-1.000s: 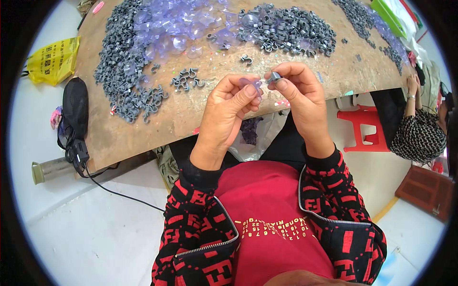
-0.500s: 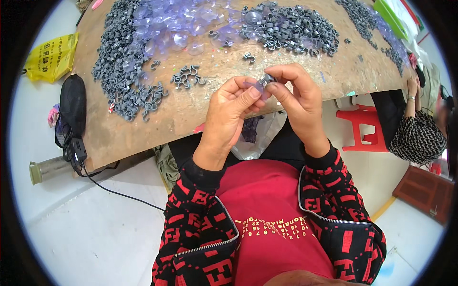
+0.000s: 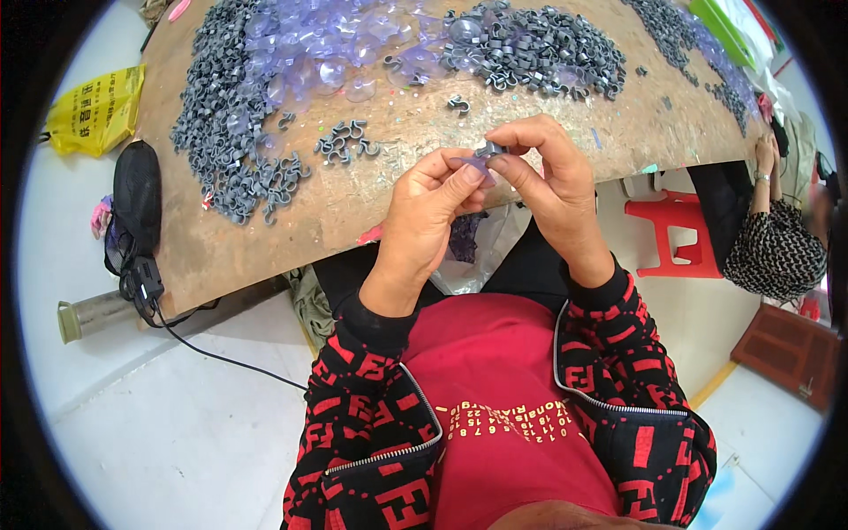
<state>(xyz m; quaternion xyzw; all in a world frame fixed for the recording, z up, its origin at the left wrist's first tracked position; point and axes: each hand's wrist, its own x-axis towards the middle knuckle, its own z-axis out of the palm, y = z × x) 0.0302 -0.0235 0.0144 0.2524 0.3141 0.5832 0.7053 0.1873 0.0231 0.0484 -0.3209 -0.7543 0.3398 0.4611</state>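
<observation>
Above the near edge of the wooden table, my left hand (image 3: 422, 216) pinches a clear purplish suction cup (image 3: 478, 165) between thumb and fingers. My right hand (image 3: 555, 181) grips a small grey plastic clip (image 3: 491, 149) between thumb and forefinger. The two pieces meet between my fingertips; whether they are joined is hidden. Just beyond my hands lies a single loose clip (image 3: 458, 105). To its left is a small cluster of grey clips (image 3: 344, 143).
A large heap of grey clips (image 3: 212, 115) covers the table's left side, beside piled suction cups (image 3: 331, 40). Another clip heap (image 3: 548, 53) lies further right. A black pouch (image 3: 137, 190) and cable hang at the left edge. A red stool (image 3: 676, 234) and another person's sleeve (image 3: 777, 256) are at right.
Both hands stay close together at nearly the same spot. The suction cup has turned slightly in my left fingers, and the clip has shifted a little in my right.
</observation>
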